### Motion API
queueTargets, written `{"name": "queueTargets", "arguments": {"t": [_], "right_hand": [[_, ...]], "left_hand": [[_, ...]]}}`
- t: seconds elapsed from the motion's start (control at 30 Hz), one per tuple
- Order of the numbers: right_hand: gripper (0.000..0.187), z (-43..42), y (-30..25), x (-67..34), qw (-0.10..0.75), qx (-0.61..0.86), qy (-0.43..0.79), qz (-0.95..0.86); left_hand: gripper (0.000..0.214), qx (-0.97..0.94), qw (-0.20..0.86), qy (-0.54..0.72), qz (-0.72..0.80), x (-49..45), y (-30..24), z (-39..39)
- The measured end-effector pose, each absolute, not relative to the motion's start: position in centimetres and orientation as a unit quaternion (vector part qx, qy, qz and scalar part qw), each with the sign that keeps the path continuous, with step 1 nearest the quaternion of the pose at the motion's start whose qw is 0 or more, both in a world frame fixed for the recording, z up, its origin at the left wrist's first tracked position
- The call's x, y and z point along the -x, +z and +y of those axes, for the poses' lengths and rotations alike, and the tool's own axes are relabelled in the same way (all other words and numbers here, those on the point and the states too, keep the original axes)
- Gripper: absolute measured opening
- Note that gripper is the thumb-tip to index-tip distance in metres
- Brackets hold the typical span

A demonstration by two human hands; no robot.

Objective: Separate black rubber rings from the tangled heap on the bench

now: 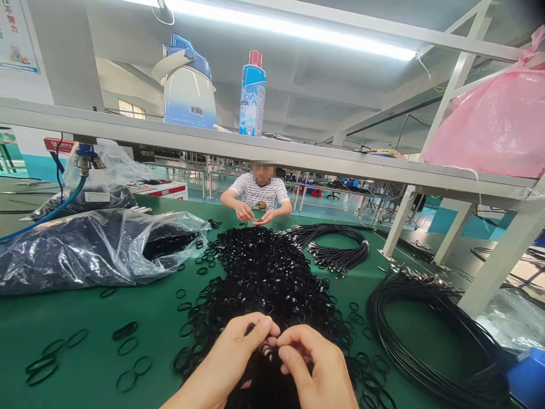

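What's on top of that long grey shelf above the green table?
On the shelf stand a blue-and-white jug and a blue spray bottle with a red cap; a pink plastic bag lies at the right. The bag's contents cannot be seen.

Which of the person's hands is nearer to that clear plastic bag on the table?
Left. The left hand is on the bag's side, still well short of it; the right hand is farther right, toward the cables.

Head camera, looking forward and down across a green table (85, 363).
It sits close above the wearer's own hands at the bottom edge, faces a seated person (258, 196) across the table, and takes in the shelf (272, 150) overhead.
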State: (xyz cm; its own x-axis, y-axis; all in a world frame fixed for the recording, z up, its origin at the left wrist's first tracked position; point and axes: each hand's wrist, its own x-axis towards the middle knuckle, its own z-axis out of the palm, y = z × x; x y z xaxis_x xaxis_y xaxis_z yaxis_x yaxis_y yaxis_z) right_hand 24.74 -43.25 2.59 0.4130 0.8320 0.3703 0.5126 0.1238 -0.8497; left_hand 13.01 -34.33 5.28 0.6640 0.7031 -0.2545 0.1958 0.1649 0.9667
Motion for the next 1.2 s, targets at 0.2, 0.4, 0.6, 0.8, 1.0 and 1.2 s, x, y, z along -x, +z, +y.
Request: {"name": "queueTargets", "arguments": {"t": [0.2,0.4,0.6,0.8,1.0,1.2], "right_hand": [[0.018,-43.1,2.3,-25.4,0.578,0.626,0.082,-0.517],[0.016,-42.6,1.9,-26.2,0.584,0.622,0.143,-0.501],[0.009,-42.7,2.0,-26.4,0.559,0.659,0.142,-0.482],[0.011,-42.7,1.8,-27.4,0.573,0.643,0.160,-0.483],[0.016,-43.5,2.8,-28.1,0.544,0.679,0.069,-0.488],[0.007,-43.0,2.7,-25.9,0.468,0.686,0.056,-0.555]], "left_hand": [[0.045,-0.655,0.603,0.246,0.383,-13.0,5.1,-33.5],[0.042,-0.725,0.607,0.197,0.260,-13.0,4.8,-33.8],[0.042,-0.751,0.561,0.187,0.295,-12.8,4.2,-33.3],[0.049,-0.740,0.554,0.206,0.320,-12.8,4.0,-32.9],[0.045,-0.720,0.573,0.214,0.328,-12.5,4.7,-33.2],[0.035,-0.721,0.590,0.218,0.292,-12.7,4.8,-33.5]]}}
